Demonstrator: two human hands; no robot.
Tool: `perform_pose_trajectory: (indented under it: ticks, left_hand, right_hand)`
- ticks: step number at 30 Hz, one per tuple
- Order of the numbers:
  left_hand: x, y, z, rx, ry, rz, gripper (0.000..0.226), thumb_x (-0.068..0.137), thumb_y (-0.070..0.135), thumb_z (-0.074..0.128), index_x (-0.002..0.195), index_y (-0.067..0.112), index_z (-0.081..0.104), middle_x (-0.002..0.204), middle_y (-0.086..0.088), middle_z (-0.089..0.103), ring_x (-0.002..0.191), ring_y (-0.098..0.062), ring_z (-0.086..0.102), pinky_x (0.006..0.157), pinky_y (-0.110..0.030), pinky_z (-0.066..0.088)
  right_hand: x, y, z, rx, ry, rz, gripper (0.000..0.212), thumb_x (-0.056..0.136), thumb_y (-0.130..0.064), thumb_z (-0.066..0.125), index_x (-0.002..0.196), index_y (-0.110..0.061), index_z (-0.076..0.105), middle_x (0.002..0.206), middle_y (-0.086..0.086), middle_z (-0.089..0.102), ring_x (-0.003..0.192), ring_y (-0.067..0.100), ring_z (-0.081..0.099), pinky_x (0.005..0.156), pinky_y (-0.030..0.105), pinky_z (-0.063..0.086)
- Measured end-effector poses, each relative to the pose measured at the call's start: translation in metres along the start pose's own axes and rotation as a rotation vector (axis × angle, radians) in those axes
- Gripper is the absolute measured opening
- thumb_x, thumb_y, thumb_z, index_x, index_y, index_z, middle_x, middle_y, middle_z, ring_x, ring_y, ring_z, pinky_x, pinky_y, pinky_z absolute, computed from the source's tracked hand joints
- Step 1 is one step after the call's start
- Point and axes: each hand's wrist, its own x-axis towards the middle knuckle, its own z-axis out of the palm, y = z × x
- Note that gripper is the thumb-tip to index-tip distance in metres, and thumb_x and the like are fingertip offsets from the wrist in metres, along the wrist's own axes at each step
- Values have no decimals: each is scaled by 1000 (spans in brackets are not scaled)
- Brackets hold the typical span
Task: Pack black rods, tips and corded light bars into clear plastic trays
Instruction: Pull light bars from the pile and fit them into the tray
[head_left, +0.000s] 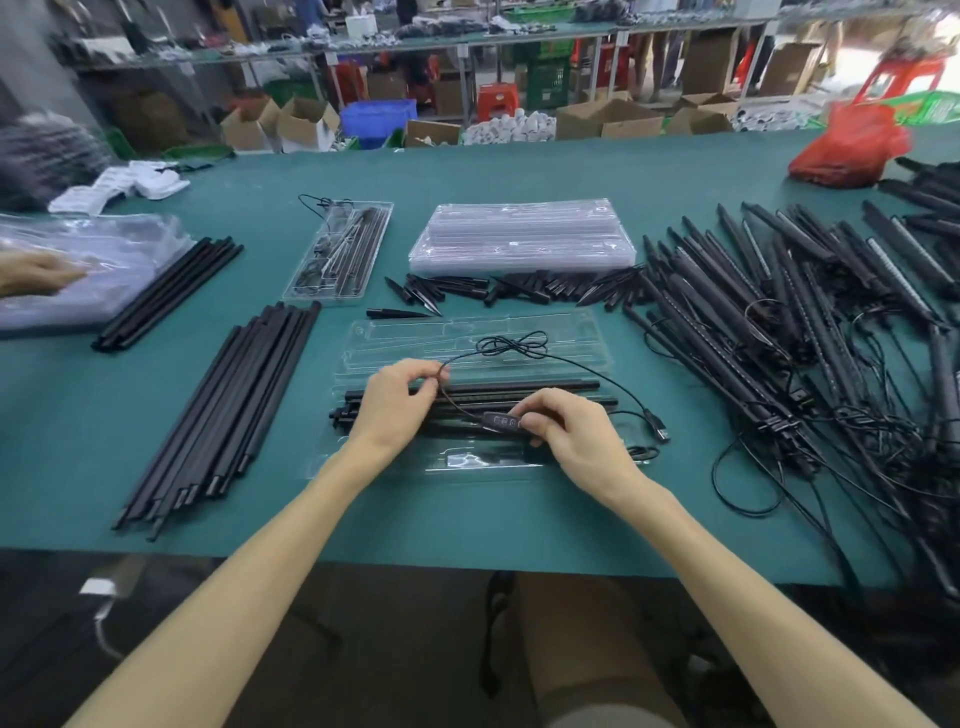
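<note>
Green bench (467, 171), open clear tray (415, 332) before you.
Over that tray, your left hand (397, 402) pinches the cord (584, 368); your right hand (571, 439) grips its black controller (500, 421).

Left of the open clear tray (395, 332) lay bundled black rods (223, 415); pointed tips (519, 288) scattered just behind it, corded light bars (753, 332) heaped right.

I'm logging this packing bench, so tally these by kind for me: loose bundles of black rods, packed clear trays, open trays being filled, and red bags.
Loose rod bundles: 2
Packed clear tray: 1
Open tray being filled: 1
Red bag: 1
Total: 5
</note>
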Motion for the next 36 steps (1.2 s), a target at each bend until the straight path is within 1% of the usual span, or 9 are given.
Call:
perform_pose_trajectory:
  ticks: [4,6,9,12,17,22,25,28,36]
  left_hand:
    - [-12,-1,-16,48,76,8,19,96,8,59,101,25,67,108,9,66,100,3,58,97,-19,45]
    - [-20,2,-19,83,64,92,16,96,9,61,100,24,67,106,9,64,100,2,56,93,-15,43]
    - [-29,7,-17,140,-16,228,12,95,13,65,102,20,71,106,9,64,108,-9,55,100,-24,39]
    - [-35,10,-12,167,-111,292,14,94,17,69,107,17,73,115,7,65,115,-13,54,105,-29,37]
    - [-40,6,-11,166,-181,274,25,94,18,70,118,14,71,130,4,61,126,-11,49,112,-24,31]
    - [-44,3,-9,148,-163,286,26,94,12,68,120,13,71,133,3,62,129,-10,49,111,-14,26]
    - [-43,1,-10,86,-181,247,24,96,17,67,120,15,71,132,6,63,133,-8,46,113,-19,27]
    - [-42,-1,-10,74,-217,232,31,91,26,73,122,17,70,133,8,62,136,-7,42,115,-23,27]
    - [-39,-4,-10,69,-233,214,36,89,24,76,123,15,69,134,5,62,136,-14,43,117,-34,28]
  right_hand:
    - [-3,-6,3,-31,-23,-40,15,95,-5,63,96,-16,73,88,-6,67,75,-2,61,70,7,43]
    - [-4,-11,7,-46,-25,-59,14,94,-6,64,96,-17,73,87,-8,66,75,-2,59,71,8,43]
    - [-2,-17,15,-120,-59,-102,9,93,-10,67,97,-15,74,88,-7,65,82,5,59,78,19,45]
    - [0,-20,23,-167,-99,-98,8,91,-13,70,97,-11,75,92,-1,64,91,15,59,86,30,46]
    - [-1,-20,30,-181,-45,-47,9,92,-17,70,97,-13,77,95,2,58,94,18,55,88,34,43]
    - [-1,-24,36,-308,-45,-46,9,91,-22,71,96,-17,77,91,-3,61,96,19,47,91,39,39]
    - [2,-28,36,-325,-63,-1,5,90,-21,71,93,-20,75,89,-6,60,100,19,50,93,40,40]
    - [7,-35,35,-366,-84,57,2,89,-21,72,90,-22,74,92,-5,66,102,20,57,91,36,43]
    - [15,-47,37,-456,-150,195,5,90,-23,70,93,-20,72,103,5,71,104,25,61,84,33,45]
